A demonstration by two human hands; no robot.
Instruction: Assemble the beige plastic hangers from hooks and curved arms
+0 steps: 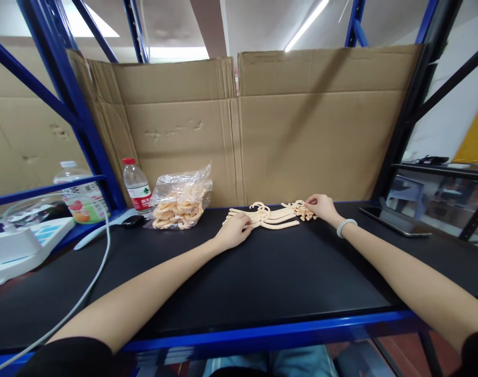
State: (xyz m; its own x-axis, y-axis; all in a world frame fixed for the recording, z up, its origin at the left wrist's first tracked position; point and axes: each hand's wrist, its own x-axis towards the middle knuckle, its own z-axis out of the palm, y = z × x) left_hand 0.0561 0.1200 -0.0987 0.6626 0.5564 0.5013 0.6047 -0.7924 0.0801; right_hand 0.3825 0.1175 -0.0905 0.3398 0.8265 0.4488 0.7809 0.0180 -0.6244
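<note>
Several cream-coloured cords (280, 220), soft and rope-like, lie side by side on the black tabletop, with a loop curling up at their far side. My left hand (234, 232) rests over their left part, its fingers curled and closed on a cord. To the right sits a knotted cream bundle (302, 210) with short stubby ends. The closed fingers of my right hand (323, 208) pinch its right edge; the fingertips partly hide what they grip.
A clear plastic bag (180, 201) of similar cords stands behind on the left, beside a red-capped bottle (137, 187). Farther left are a larger bottle (82, 196), a brush (101, 229) and a white cable (90, 285). A dark tablet (396, 220) lies at right. Cardboard (321, 131) walls the back.
</note>
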